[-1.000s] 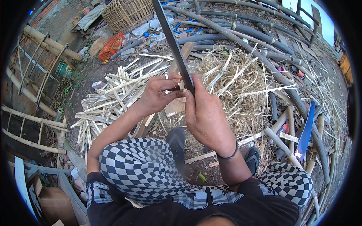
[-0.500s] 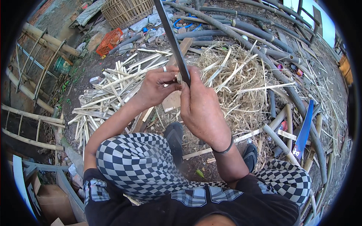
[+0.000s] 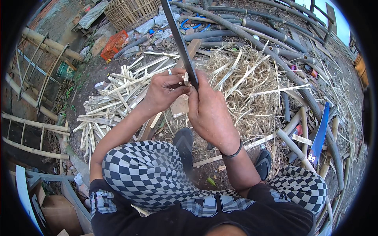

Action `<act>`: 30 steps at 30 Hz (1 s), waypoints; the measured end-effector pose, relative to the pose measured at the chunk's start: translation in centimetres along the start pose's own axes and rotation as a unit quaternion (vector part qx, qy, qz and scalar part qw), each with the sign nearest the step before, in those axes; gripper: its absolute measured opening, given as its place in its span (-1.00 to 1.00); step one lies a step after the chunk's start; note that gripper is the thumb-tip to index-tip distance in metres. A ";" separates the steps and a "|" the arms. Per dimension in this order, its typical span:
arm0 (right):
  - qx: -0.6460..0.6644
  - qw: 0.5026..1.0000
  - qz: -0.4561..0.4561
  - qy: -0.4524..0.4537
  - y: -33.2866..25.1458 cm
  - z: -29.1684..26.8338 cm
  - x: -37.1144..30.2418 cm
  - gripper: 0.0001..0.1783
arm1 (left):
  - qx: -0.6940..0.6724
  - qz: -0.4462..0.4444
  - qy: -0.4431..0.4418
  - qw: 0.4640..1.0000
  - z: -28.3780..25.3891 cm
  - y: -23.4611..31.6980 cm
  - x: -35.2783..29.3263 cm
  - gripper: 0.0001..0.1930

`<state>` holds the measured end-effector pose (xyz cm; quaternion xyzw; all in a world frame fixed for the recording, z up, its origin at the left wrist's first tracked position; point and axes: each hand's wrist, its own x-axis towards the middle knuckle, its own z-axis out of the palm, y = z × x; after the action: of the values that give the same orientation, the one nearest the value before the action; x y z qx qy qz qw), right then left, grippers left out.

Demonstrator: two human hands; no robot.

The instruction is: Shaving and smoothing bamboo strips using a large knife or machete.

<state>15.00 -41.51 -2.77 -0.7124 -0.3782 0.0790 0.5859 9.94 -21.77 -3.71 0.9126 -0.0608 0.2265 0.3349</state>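
My right hand (image 3: 214, 114) is wrapped round the lower end of a long, dark, narrow blade (image 3: 177, 33), which slants up and away to the left past the top edge of the view. Whatever handle it has is hidden in my fist. Pinched between the thumb and fingers of my left hand (image 3: 163, 90), a small pale wooden strip (image 3: 186, 79) stands close against the blade's left side. Most of the strip is hidden, and whether it touches the blade I cannot tell. Both hands meet above the ground in front of my knees.
Pale split strips (image 3: 106, 104) lie piled at left, with curly shavings (image 3: 244, 84) at right. Dark poles (image 3: 271, 35) cross the far right. A blue saw (image 3: 319, 131) lies by my right knee. An orange crate (image 3: 114, 45) and a woven basket (image 3: 130, 13) stand behind.
The pale end of the strip in my left hand shows more plainly now. My hands and the blade have hardly moved. The whole view has shifted slightly.
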 end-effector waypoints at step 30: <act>-0.050 0.998 -0.012 -0.024 4.7 2.8 1.6 -0.37 | 0.101 0.159 0.136 0.973 -2.9 2.2 1.2 -0.75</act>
<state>16.63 -38.44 -7.31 -0.7342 -0.4044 0.0696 0.5409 9.31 -21.56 0.08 0.8810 -0.1355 0.4038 0.2060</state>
